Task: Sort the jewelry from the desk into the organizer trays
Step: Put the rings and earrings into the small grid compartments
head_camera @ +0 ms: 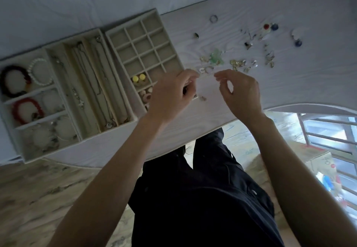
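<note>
With the left hand (172, 94) curled on something unseen and the right hand (238, 90) pinching narrowly, one small piece is best lowered into an empty cell of the grid tray (116, 34).

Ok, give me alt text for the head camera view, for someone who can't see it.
Two bare hands, the left hand and right hand, hover with curled fingers over a white desk, beside a grid tray holding yellow earrings. Loose jewelry lies scattered to the right; trays of necklaces and bracelets sit left.
</note>
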The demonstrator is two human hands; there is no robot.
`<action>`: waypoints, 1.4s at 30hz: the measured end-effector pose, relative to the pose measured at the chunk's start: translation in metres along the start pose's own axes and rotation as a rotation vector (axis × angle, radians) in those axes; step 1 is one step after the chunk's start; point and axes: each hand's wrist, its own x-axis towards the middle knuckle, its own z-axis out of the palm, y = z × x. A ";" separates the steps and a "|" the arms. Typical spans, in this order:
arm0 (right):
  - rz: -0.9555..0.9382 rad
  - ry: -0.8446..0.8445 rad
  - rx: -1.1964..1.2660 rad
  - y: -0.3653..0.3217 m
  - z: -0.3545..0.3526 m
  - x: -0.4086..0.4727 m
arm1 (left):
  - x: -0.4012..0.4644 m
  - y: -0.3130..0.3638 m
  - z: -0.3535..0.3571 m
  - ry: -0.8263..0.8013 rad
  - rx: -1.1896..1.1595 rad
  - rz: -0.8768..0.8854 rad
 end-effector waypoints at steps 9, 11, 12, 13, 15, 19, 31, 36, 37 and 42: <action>0.051 -0.073 -0.166 0.044 0.000 0.054 | 0.106 0.012 0.055 -0.268 0.286 -0.129; 0.057 -0.151 -0.177 0.048 0.004 0.061 | 0.109 0.010 0.062 -0.251 0.288 -0.183; 0.051 -0.152 -0.167 0.048 0.007 0.063 | 0.108 0.009 0.064 -0.227 0.263 -0.204; 0.052 -0.141 -0.147 0.048 0.009 0.064 | 0.106 0.009 0.066 -0.193 0.233 -0.215; 0.092 -0.130 -0.082 0.048 0.012 0.066 | 0.102 0.010 0.068 -0.133 0.193 -0.226; 0.103 -0.124 -0.080 0.052 0.007 0.068 | 0.099 0.010 0.067 -0.129 0.202 -0.226; 0.015 -0.035 0.383 -0.001 -0.052 0.060 | 0.059 0.043 0.026 0.055 -0.669 -0.266; 0.030 -0.157 0.447 -0.033 -0.017 0.061 | 0.035 0.019 0.003 0.239 -0.700 -0.440; 0.046 -0.177 0.449 -0.039 -0.009 0.062 | 0.032 0.012 0.000 0.265 -0.687 -0.485; 0.086 -0.283 0.294 -0.057 0.027 0.065 | 0.019 -0.013 -0.014 0.275 -0.524 -0.604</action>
